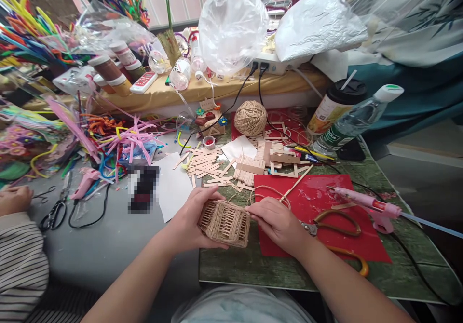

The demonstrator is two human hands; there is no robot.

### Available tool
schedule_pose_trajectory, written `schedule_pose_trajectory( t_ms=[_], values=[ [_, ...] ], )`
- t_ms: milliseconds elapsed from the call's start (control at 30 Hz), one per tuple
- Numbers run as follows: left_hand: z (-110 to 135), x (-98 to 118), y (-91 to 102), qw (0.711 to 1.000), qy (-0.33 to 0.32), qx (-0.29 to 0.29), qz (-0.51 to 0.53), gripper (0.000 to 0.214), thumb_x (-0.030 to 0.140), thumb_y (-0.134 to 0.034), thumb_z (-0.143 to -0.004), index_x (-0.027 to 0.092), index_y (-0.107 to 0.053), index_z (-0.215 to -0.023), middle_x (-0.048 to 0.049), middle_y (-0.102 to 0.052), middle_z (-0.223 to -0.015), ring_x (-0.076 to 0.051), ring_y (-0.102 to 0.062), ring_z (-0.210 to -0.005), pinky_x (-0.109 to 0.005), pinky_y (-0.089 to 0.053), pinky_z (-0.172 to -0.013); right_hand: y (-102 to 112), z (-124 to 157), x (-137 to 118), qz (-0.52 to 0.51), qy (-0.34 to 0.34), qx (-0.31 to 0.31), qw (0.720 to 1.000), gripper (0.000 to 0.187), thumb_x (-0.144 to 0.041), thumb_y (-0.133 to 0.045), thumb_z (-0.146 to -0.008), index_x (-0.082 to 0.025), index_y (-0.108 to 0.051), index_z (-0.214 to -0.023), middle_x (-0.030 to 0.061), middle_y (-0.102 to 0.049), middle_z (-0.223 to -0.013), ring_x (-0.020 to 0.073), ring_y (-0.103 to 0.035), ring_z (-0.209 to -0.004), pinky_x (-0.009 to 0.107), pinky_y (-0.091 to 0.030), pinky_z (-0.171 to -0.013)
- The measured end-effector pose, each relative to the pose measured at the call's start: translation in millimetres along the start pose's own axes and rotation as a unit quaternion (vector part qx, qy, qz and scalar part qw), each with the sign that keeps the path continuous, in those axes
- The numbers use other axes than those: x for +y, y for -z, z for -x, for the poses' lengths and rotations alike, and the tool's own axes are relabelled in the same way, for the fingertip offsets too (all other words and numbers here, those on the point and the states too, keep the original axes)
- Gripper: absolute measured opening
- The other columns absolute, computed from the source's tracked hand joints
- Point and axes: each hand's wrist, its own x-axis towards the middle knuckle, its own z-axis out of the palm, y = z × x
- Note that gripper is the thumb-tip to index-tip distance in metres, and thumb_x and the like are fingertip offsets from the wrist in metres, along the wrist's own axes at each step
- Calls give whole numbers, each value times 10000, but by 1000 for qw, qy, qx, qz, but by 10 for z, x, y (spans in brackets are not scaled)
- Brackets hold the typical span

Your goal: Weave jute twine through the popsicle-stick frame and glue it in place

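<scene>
A small basket-like piece [226, 222] of wooden sticks wound with twine is tilted above the table's front part. My left hand [188, 217] grips it from the left, thumb below and fingers over the top. At its right edge my right hand [275, 219] has thumb and fingers pinched together on what looks like twine; the fingertips hide the exact grip. A loose loop of twine [265, 188] runs behind my right hand, near a thin wooden stick [298, 182]. Scissors with orange-brown handles [338, 222] lie right of that hand on a red sheet [314, 193].
Behind are a twine ball [251, 118], craft sticks [204, 164] and bundled sticks [249, 170]. A pink glue gun [369, 202] lies right, near a water bottle [356, 120] and a lidded cup [334, 101]. Another person's hand [16, 200] rests left, near black scissors [56, 212].
</scene>
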Motion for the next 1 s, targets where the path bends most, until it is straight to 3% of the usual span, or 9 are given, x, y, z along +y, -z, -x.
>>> schedule_pose_trajectory(
  t_ms=[133,267,400,600,700,833,1000],
  values=[
    [-94,146,145,991,-18,-70,-114,1045,578,-972,-703,331,-425,-1559,-152,-619,-1407,-380,-576,-1309,-579,-479,-1147,-3,8,-3,4,-3,-1,1000,277,-193,-564,-1094,-251,-670,-1343,91,-812,-1096,234,-743,-956,421,-628,-863],
    [-193,316,222,989,-24,-96,-109,1125,657,-966,-657,322,-410,-1575,-152,-600,-1465,-386,-553,-1353,-570,-461,-1178,2,0,-16,1,1,-1,1000,270,-180,-568,-1093,-246,-664,-1336,87,-808,-1075,234,-736,-942,421,-619,-852],
    [-245,398,221,988,23,-130,-77,1076,620,-954,-707,332,-399,-1582,-153,-570,-1503,-375,-573,-1375,-525,-515,-1149,-5,3,-2,2,0,-3,1000,259,-173,-581,-1087,-229,-661,-1326,82,-804,-1053,227,-719,-906,409,-607,-819],
    [-212,341,172,992,68,-96,-42,849,580,-956,-729,320,-523,-1412,-112,-642,-1351,-324,-667,-1227,-458,-590,-1015,40,12,-62,-2,-18,17,1000,351,-138,-557,-1059,-248,-637,-1382,99,-789,-1155,249,-733,-1010,439,-618,-901],
    [-214,376,119,992,71,-88,-58,922,606,-964,-701,315,-495,-1441,-124,-643,-1373,-335,-669,-1234,-474,-587,-1024,127,-49,-239,0,-43,58,997,376,-153,-589,-1042,-253,-637,-1401,121,-751,-1257,269,-718,-1124,453,-611,-973],
    [-279,480,3,992,38,-73,-100,1045,641,-977,-651,300,-443,-1482,-141,-667,-1388,-372,-655,-1255,-544,-561,-1058,202,-231,-495,-28,-83,63,994,269,-180,-643,-1035,-262,-696,-1286,100,-754,-1172,260,-720,-1074,421,-621,-929],
    [-342,542,-115,991,54,-71,-98,1068,615,-979,-665,283,-395,-1495,-157,-632,-1448,-373,-654,-1304,-539,-562,-1082,165,-406,-544,-33,-113,60,991,171,-143,-664,-997,-242,-715,-1128,85,-745,-1100,256,-708,-1025,434,-604,-912]
  ],
)
